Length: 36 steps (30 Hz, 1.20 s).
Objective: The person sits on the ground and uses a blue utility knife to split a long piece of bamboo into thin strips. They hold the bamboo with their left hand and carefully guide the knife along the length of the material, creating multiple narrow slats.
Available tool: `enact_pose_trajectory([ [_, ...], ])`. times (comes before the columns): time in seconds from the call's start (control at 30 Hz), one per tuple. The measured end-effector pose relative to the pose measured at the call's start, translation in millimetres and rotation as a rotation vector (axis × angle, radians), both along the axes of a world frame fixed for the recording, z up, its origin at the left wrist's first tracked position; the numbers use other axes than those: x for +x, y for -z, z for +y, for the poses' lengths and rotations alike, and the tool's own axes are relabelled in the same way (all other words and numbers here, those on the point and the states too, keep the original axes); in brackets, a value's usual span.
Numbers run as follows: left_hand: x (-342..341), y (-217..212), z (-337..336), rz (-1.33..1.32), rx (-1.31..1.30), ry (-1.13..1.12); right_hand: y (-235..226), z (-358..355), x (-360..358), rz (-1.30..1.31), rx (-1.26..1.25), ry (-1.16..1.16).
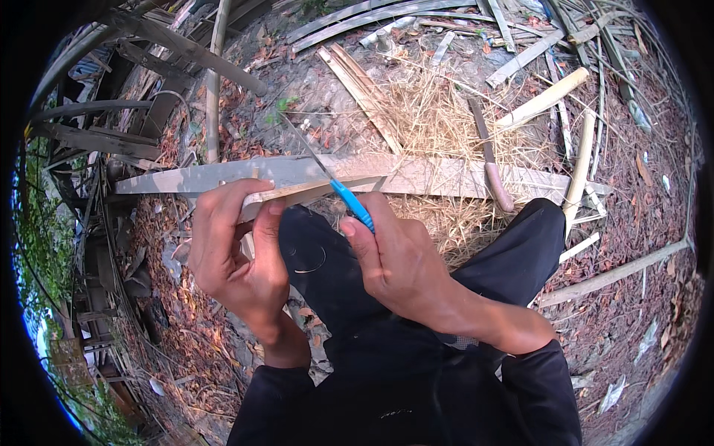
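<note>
My left hand point(238, 256) is closed around one end of a thin pale strip of wood or bamboo point(297, 192), with the thumb and fingers pinching it. The strip points right, over a long plank point(439, 177) that lies across in front of my knees. My right hand point(398, 253) grips the blue handle of a slim knife point(349, 202). Its narrow blade slants up and to the left, across the strip and the plank. Where the blade's edge meets the strip, if it does, I cannot tell.
On the plank's right part rests a larger knife with a brown handle point(499, 187), its dark blade pointing away. Pale shavings point(439, 111) lie heaped beyond the plank. Split strips point(364, 93) and light poles point(543, 98) lie around. Weathered timber point(97, 137) is stacked at left.
</note>
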<state>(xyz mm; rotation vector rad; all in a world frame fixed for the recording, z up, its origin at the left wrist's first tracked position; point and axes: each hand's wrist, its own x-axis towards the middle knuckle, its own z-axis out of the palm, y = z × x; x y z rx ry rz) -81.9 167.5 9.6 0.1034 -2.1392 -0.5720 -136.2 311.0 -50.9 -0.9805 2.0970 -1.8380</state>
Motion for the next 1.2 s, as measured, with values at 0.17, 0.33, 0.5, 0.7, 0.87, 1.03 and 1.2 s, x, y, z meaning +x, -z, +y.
enact_pose_trajectory([
  [0.17, 5, 9, 4, 0.016, 0.047, -0.070, 44, -1, 8, 0.128, 0.160, 0.008],
  [0.33, 4, 5, 1, -0.026, 0.095, -0.071, 174, 26, -24, 0.193, 0.582, 0.063],
  [0.5, 12, 9, -14, 0.036, 0.208, -0.061, 132, 35, -23, -0.034, 0.454, 0.047],
  [0.7, 2, 7, -12, 0.008, 0.131, -0.135, -34, 20, -11, -0.048, -0.033, -0.108],
  [0.87, 3, 13, -9, 0.182, 0.204, -0.038, -37, 5, 6, 0.148, 0.030, -0.078],
  [1.03, 13, 16, -15, 0.176, 0.190, -0.049, 67, 13, -11, 0.094, 0.387, 0.007],
  [1.2, 15, -1, -11, 0.046, 0.001, -0.162, 4, 26, -15, -0.023, 0.193, -0.062],
])
